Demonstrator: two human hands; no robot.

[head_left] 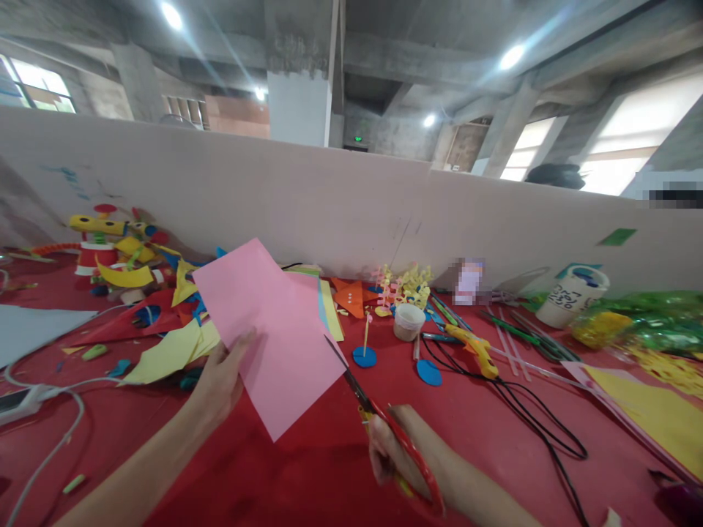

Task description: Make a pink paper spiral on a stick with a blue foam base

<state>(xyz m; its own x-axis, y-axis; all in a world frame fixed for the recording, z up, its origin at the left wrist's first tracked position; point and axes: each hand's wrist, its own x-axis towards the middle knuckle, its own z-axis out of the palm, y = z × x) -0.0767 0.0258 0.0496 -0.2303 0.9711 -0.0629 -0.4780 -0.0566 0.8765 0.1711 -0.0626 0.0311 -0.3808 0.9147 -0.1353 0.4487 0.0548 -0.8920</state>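
Pink paper [274, 337] is lifted a little above the red surface [307, 476] in front of me, tilted, with one corner pointing up and one down. Nearest to me, my right hand [392, 454] is closed through the red handles of the scissors [351, 382], and the dark blades point away from me and meet the right edge of the sheet. My left hand [222, 380] grips the pink paper at its lower left edge, with the thumb lying on the front side. Just beyond the sheet, on the left, some yellow paper scraps [165, 355] lie on the surface, and a white cable [55, 395] curves near them. On the right, a black cable [527, 410] runs over the red cloth to a yellow glue gun [475, 350]. Two blue discs [428, 372] lie between the glue gun and the sheet, and a small white pot [409, 322] stands just behind them. Further back there are an orange paper shape [351, 296], a white paper cup [571, 293] and, far left, a colourful paper figure [104, 241]. A pale partition wall [329, 197] closes the surface at the back.
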